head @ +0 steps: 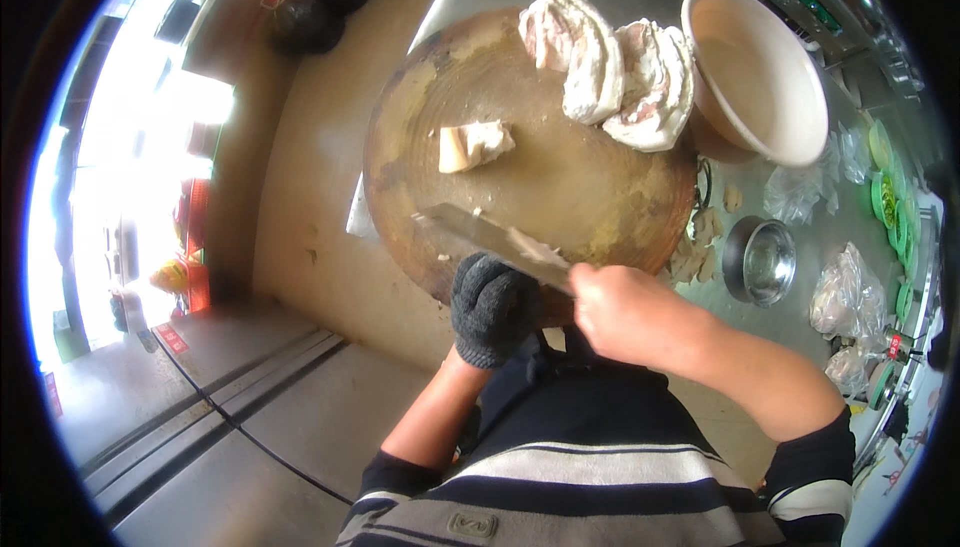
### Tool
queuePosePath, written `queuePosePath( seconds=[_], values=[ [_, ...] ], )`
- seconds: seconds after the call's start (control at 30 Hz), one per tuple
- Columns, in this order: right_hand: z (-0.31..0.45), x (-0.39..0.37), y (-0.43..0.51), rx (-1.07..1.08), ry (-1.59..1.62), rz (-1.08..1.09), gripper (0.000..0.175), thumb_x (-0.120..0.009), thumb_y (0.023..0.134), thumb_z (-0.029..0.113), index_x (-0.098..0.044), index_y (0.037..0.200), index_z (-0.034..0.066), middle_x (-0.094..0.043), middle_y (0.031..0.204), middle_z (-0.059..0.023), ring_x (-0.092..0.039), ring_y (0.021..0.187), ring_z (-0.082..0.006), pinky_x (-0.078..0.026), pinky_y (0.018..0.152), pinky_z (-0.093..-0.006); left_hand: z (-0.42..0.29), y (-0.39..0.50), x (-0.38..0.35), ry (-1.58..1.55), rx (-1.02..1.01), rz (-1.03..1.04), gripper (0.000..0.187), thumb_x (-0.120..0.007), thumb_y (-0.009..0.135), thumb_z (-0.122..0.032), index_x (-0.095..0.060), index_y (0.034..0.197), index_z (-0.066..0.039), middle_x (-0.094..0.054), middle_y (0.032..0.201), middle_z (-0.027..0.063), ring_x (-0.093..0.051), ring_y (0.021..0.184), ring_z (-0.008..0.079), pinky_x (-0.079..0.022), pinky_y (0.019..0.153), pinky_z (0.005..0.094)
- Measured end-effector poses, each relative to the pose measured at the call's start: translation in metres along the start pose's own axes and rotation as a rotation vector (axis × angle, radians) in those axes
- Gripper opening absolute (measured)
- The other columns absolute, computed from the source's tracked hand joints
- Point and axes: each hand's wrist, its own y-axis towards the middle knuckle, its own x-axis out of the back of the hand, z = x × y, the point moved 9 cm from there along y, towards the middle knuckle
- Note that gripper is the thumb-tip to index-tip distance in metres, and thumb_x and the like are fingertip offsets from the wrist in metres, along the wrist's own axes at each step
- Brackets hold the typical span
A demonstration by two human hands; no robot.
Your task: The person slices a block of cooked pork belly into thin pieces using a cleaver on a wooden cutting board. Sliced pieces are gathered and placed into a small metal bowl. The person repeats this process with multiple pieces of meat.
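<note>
My right hand grips the handle of a cleaver, whose broad metal blade extends left over the near part of a round wooden chopping block. Beside the blade, at the block's near edge, my left hand wears a dark grey knitted glove with the fingers curled; whether it holds anything is hidden. A small strip of pale meat lies against the blade. Farther back on the block sits a chunk of fatty meat with skin. Larger folded slabs of fatty meat rest at the block's far right.
A large pale bowl stands right of the block, tilted in view. Nearer are a metal bowl, plastic bags and green dishes. A steel surface with a black cable lies at left. Dark bags sit at far left.
</note>
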Motion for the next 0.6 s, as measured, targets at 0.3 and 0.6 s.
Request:
queuePosePath(
  seconds=[0.3,0.6],
  values=[
    [-0.012,0.035,-0.062,-0.147,-0.092,-0.031,0.015,-0.061,0.094,0.013,-0.058,0.092,-0.0018,-0.064,0.077,-0.0269,-0.065,0.074,-0.0472,-0.052,0.065,-0.0523,0.004,-0.004,-0.001,-0.024,0.032,0.025,0.033,-0.081,0.07,-0.001,-0.069,0.101,-0.006,-0.066,0.105,0.0148,-0.065,0.094,0.0376,-0.052,0.081,0.0475],
    [0.044,0.04,-0.09,0.062,-0.328,0.043,0.017,-0.062,0.094,0.012,-0.057,0.093,-0.0043,-0.063,0.071,-0.0179,-0.07,0.063,-0.0296,-0.058,0.055,-0.0392,0.027,-0.036,-0.02,0.065,0.287,0.332,0.033,-0.076,0.085,-0.03,-0.069,0.11,-0.01,-0.068,0.106,0.0128,-0.064,0.101,0.0375,-0.049,0.084,0.0488]
  ],
)
